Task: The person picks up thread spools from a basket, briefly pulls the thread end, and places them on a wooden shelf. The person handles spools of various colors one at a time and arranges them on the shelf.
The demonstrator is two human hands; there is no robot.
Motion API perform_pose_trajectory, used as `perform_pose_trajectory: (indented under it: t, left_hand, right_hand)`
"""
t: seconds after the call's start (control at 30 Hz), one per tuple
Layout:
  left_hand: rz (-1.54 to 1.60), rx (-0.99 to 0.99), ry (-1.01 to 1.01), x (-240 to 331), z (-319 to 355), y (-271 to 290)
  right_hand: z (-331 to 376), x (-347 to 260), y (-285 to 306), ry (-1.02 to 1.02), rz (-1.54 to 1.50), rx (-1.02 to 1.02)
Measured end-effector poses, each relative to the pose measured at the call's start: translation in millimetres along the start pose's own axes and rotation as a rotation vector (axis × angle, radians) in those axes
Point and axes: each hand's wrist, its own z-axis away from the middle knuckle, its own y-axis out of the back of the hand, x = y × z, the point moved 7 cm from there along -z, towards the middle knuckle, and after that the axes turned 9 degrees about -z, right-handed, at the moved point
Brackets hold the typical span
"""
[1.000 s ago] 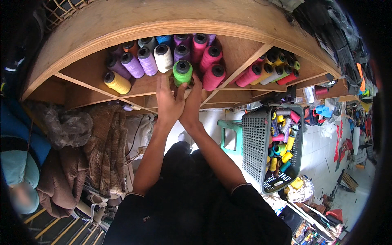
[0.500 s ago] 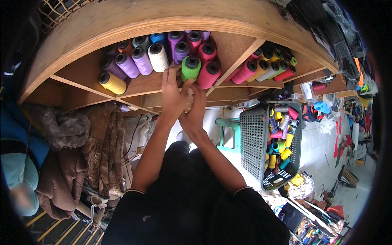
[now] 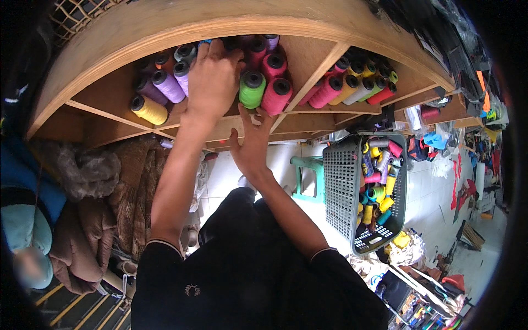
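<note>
My left hand [image 3: 214, 82] reaches into the shelf compartment, its fingers bent down among the thread spools. The back of the hand hides what they grip. Partly visible beside it is a lilac thread spool [image 3: 180, 82]. Below the front row, my right hand [image 3: 253, 137] is open, thumb and fingers apart. Its fingertips reach the bottoms of the green thread spool [image 3: 252, 91] and the pink thread spool [image 3: 276, 98]. At the compartment's left front lies a tilted yellow thread spool [image 3: 149, 111].
Wooden shelf dividers [image 3: 316, 77] separate the compartments; several more spools [image 3: 352, 91] stand to the right. A grey plastic basket [image 3: 341, 192] on the floor holds mixed spools. Nearby is a green stool [image 3: 309, 176]. Brown cloth [image 3: 135, 198] hangs at the left.
My left hand has moved up and deeper into the compartment, now covering where the white spool showed. My right hand has separated from it and spread, dropping slightly below the green spool.
</note>
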Motion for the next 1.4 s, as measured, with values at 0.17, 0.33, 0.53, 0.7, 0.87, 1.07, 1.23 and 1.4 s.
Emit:
perform_pose_trajectory:
  t: [0.17, 0.33, 0.53, 0.7, 0.87, 1.07, 1.23, 1.4]
  left_hand:
    - [-0.011, -0.078, -0.041, -1.9, -2.9, -1.8]
    - [-0.011, -0.146, -0.169, -3.4, -8.6, -9.0]
    - [-0.037, -0.278, -0.198, -15.2, -15.9, -12.8]
    - [0.015, -0.290, -0.181, -12.9, -14.4, -9.9]
    - [0.066, -0.181, -0.171, -14.2, -5.9, -4.6]
    - [0.123, -0.213, -0.074, -9.7, 1.6, 4.1]
    - [0.143, -0.129, 0.000, -4.6, 11.9, 10.0]
    - [0.130, 0.073, 0.175, -0.6, 45.4, 5.4]
  right_hand:
    - [0.3, -4.3, 0.8, -0.022, 0.070, -0.041]
    - [1.6, -7.0, 0.9, -0.012, 0.076, -0.065]
    - [2.0, -9.8, 1.6, 0.016, 0.108, -0.079]
    - [-0.1, -11.3, -0.8, 0.012, 0.107, -0.099]
    - [-6.6, -17.8, 0.8, -0.008, 0.162, -0.117]
    - [-6.9, -17.1, -1.9, -0.046, 0.179, -0.127]
    - [4.1, -4.7, 3.1, -0.025, 0.024, -0.068]
    - [9.9, 9.2, 14.0, -0.046, 0.052, -0.026]
